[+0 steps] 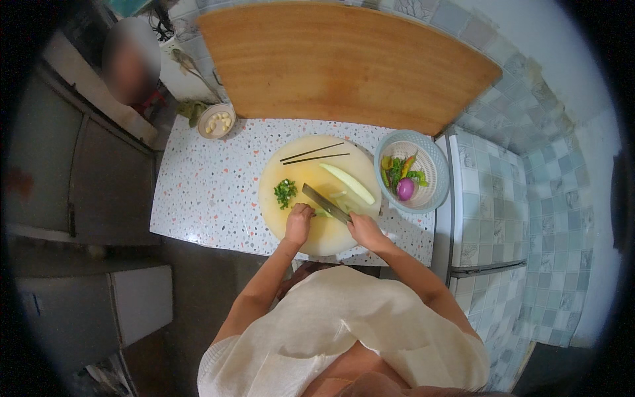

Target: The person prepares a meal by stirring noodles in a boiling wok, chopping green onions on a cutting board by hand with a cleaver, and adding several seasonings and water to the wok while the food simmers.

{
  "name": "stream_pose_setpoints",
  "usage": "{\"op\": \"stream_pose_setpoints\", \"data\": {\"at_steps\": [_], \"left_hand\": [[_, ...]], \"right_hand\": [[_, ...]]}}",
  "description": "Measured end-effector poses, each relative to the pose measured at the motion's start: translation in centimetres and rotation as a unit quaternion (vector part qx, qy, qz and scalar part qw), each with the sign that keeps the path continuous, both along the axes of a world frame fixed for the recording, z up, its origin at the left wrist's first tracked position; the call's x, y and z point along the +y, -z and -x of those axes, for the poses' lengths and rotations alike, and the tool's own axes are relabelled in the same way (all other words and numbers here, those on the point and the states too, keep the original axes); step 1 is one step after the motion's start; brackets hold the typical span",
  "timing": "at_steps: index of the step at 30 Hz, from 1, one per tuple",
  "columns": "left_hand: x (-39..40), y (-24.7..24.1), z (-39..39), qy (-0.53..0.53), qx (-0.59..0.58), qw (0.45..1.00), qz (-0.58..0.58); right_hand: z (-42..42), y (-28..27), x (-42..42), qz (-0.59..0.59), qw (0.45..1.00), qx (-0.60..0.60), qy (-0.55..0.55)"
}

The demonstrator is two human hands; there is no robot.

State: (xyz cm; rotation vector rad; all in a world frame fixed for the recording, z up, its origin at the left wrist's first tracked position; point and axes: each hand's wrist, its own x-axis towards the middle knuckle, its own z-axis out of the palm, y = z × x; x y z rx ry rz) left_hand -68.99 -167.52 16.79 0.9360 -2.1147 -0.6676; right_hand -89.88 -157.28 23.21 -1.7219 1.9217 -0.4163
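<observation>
On a round, pale cutting board, my right hand grips the handle end of a broad-bladed kitchen knife. Its blade points away and to the left, over pale green vegetable pieces. My left hand is to the left of the blade, fingers curled at the end of a light green vegetable piece, partly hidden by the knife. A peeled, pale green length of vegetable, perhaps cucumber, lies beyond the knife. Chopped greens form a small pile above my left hand. Two dark chopsticks rest near the board's far edge.
A blue-grey plastic basket at right holds peppers and a purple onion. Peeled garlic cloves sit in a bowl at the speckled counter's far left. A wooden panel stands behind. Another person is at upper left.
</observation>
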Motion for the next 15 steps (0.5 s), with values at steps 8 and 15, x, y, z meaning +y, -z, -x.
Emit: {"op": "stream_pose_setpoints", "data": {"at_steps": [8, 15], "left_hand": [[-0.8, -0.1, -0.4, 0.055, -0.016, 0.998, 0.014], [-0.8, -0.3, -0.4, 0.043, -0.024, 0.999, 0.003]], "right_hand": [[-0.5, -0.5, -0.2, -0.035, 0.998, 0.043, -0.011], [-1.0, -0.3, 0.0, 0.0, 1.0, 0.021, -0.015]]}}
